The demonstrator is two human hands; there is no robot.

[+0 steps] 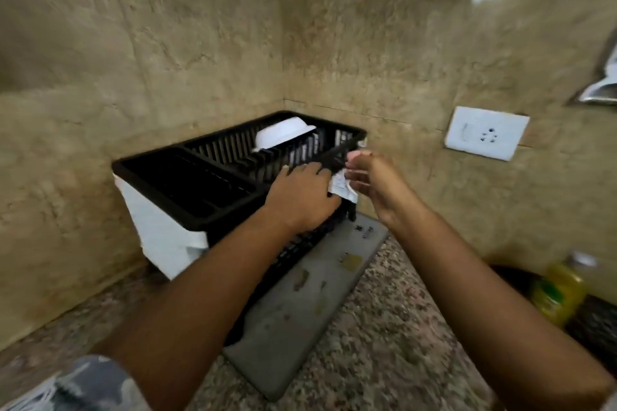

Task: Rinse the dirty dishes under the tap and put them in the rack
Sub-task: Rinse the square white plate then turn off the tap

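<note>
A black dish rack [187,183] on a white base stands in the corner of the counter. A white bowl [280,135] lies upside down in its slotted section. My left hand [300,200] lies over the rack's front right rim, with the fingers curled on it. My right hand [375,183] is just to the right of it, thumb and fingers pinched on a white paper label [344,190] that hangs from the rack's right corner. This area is blurred. No tap or sink is in view.
A grey drain tray [300,314] with stains lies on the speckled granite counter [384,344], partly under the rack. A yellow bottle [557,294] stands at the right edge. A white wall socket [485,133] sits on the tiled wall.
</note>
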